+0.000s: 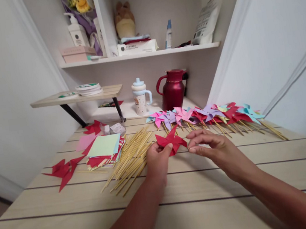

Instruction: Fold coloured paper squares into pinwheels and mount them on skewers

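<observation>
A red paper pinwheel (173,140) with folded points is pinched between the thumb and fingers of my left hand (159,159), just above the table. My right hand (214,147) is at the pinwheel's right point, thumb and forefinger drawn close together. Something tiny seems to be at those fingertips, too small to name. Left of my left hand lies a loose pile of thin wooden sticks (133,155). Beyond my right hand, finished pinwheels on sticks (183,114) lie in a row, in pink, purple, red, yellow and blue.
Square paper sheets (104,145) are stacked left of the sticks, near small clear packets (116,128). Loose red paper pinwheels (64,171) lie farther left. A tumbler (140,103) and a red jug (173,91) stand at the back, beside a small raised shelf (110,92).
</observation>
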A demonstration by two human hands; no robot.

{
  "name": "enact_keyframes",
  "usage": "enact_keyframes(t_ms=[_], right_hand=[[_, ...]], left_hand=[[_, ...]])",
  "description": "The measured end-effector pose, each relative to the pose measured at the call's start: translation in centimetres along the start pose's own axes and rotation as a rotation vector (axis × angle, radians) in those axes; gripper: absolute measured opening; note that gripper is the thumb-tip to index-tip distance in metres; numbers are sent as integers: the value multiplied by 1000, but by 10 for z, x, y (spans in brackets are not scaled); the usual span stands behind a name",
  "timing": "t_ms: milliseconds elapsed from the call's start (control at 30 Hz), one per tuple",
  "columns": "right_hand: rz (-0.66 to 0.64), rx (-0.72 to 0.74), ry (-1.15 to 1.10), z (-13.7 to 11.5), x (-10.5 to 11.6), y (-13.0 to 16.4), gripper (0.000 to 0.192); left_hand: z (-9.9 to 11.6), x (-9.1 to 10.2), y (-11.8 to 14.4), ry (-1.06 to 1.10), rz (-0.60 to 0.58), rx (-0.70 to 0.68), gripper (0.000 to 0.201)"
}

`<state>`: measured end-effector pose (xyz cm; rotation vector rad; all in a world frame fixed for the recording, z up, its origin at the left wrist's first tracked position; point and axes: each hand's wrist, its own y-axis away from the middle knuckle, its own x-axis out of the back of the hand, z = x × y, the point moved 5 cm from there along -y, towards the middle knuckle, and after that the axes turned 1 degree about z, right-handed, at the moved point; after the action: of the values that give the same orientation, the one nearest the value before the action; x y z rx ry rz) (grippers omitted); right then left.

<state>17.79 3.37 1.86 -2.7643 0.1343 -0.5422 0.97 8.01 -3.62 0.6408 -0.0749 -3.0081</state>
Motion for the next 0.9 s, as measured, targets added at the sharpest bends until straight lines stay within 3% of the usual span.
enact_keyframes(t_ms=[233,533,700,900], right_hand=[[91,27,-21,11,-8,-21,15],[10,-26,-143,16,-5,-15,15],[-53,-72,-171,22,-7,-13,14],[-130,-25,-252,17,-13,-11,12]], left_hand=[[-2,3,-8,-16,-29,-31,27],[-3,-7,-7,-163,-158,-123,24],[-1,-8,-4,-145,-166,-115,24],[-3,-8,-3,-192,-190,-153,22]])
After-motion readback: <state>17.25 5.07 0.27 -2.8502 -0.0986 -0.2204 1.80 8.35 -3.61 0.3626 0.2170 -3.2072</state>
